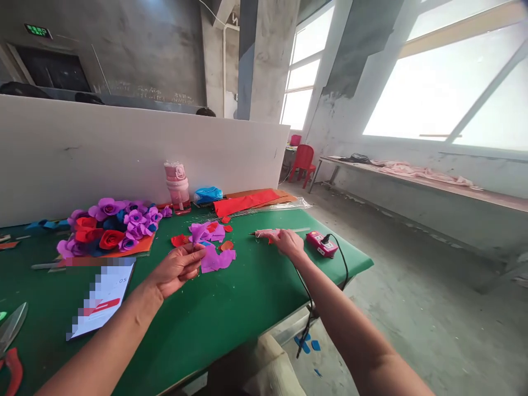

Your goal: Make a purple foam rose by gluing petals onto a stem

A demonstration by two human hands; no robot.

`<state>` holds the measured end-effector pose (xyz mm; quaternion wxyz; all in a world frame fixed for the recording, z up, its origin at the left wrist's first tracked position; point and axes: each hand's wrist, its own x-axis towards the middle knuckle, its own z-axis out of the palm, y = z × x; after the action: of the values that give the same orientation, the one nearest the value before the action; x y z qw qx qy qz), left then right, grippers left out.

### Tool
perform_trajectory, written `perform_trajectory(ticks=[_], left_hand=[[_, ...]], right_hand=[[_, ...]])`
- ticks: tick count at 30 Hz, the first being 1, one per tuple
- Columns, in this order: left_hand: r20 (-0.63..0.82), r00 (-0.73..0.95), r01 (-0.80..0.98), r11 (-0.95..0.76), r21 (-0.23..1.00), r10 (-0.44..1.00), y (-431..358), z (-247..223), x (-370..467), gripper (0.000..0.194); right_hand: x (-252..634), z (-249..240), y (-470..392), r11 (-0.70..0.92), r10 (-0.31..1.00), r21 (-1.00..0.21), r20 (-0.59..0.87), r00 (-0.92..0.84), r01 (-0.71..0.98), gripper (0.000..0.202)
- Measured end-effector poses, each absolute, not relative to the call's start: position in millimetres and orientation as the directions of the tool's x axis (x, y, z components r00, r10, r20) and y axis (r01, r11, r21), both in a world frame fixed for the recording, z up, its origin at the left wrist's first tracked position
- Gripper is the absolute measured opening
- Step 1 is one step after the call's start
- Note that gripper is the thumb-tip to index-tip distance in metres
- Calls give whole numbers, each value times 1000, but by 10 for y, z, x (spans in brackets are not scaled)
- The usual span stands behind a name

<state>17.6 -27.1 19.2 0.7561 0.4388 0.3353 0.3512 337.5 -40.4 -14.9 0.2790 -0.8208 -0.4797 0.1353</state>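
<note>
My left hand [179,267] is closed in a pinch over the table, holding a purple paper petal [198,232] upright between thumb and fingers. Just beyond it lie loose purple petals [218,260] and red petals [179,240]. To the right, my right hand [289,243] has its fingers round a pink hot glue gun [266,234], whose tip points left. A clear glue stick seems to stick out behind it. The hand partly hides the gun's body.
A pink power strip [322,244] with a black cord sits near the table's right edge. Finished paper flowers [111,225], a phone [105,300] and scissors [14,341] are on the left. A pink bottle [177,187] and red paper sheets [247,202] line the back partition [124,143].
</note>
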Motion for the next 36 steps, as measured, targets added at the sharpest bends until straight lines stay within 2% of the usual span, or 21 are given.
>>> perform_trajectory(ticks=[2, 4, 5, 7, 9, 10, 13, 16, 22, 27, 32, 36], left_hand=[[-170, 524, -234, 333, 913, 835, -181, 210, 147, 28], [-138, 500, -248, 295, 923, 855, -94, 195, 102, 28], [-127, 486, -257, 280, 925, 865, -56, 178, 72, 28], [-117, 462, -271, 266, 925, 879, -4, 133, -5, 26], [-114, 427, -282, 252, 926, 897, 22, 92, -103, 25], [-108, 404, -289, 239, 927, 908, 28, 77, -156, 25], [-86, 336, -290, 190, 938, 938, 50, 55, -302, 27], [-62, 267, -292, 142, 946, 962, 88, 44, -389, 28], [-126, 240, -96, 152, 984, 963, 103, 15, -360, 27], [-94, 194, 41, 88, 995, 977, 53, 22, -249, 28], [-64, 195, 43, 57, 997, 979, -12, 41, -140, 24], [-20, 167, 44, 13, 999, 986, -39, 60, -108, 27]], right_hand=[[3217, -47, -362, -327, 844, -600, 162, 511, 730, 41], [2942, 57, -226, -134, 842, -709, 286, 457, 692, 45], [2765, 96, -132, -12, 871, -800, 286, 399, 600, 49], [2368, 130, 66, 71, 952, -962, 144, 270, 263, 61], [1980, 88, 213, 22, 999, -999, 23, 45, 27, 68], [1815, 41, 252, -17, 1000, -1000, -17, -22, 9, 66], [1501, -156, 234, -57, 996, -993, -50, -68, -99, 63], [1422, -314, 121, -155, 966, -942, -83, -243, -296, 64], [1440, -303, 38, -226, 937, -912, -107, -334, -342, 56], [1473, -210, 23, -224, 935, -920, -110, -337, -321, 42], [1462, -246, -7, -162, 957, -964, -101, -272, -212, 31], [1500, -234, 19, -146, 978, -953, -98, -183, -266, 26]])
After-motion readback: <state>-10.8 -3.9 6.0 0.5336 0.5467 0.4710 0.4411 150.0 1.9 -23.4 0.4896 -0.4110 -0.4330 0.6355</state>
